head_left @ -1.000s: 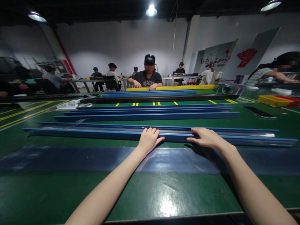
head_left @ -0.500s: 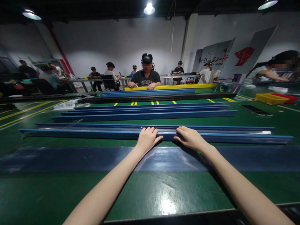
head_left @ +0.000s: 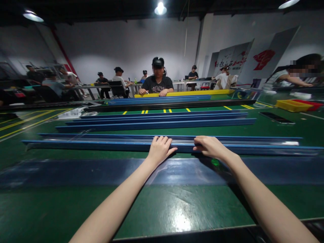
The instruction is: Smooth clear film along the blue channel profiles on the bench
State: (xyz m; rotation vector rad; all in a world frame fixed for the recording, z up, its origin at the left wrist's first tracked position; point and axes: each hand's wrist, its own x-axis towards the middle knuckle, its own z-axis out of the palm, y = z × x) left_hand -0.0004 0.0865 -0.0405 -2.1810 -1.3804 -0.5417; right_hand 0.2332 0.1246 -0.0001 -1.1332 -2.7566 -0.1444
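Note:
A long blue channel-shaped rail with raised edges lies across the table, and a clear plastic strip shows inside its trough. My left hand grips the rail near its middle, fingers over the front wall and thumb on the near side. A short gap to the right, my right hand is closed over the same rail with curled fingers; their tips are partly hidden. Nearer to me, a wide, flat transparent sheet lies under my forearms.
Several more blue rails lie beyond, then a black rail. On the right are a phone and a yellow tray. A co-worker sits opposite behind a yellow rail. The green table's front edge is near me.
The blue rail and its clear strip have shifted slightly right. My right hand has slid right with its wrist turned outward, and my left hand has moved only a little.

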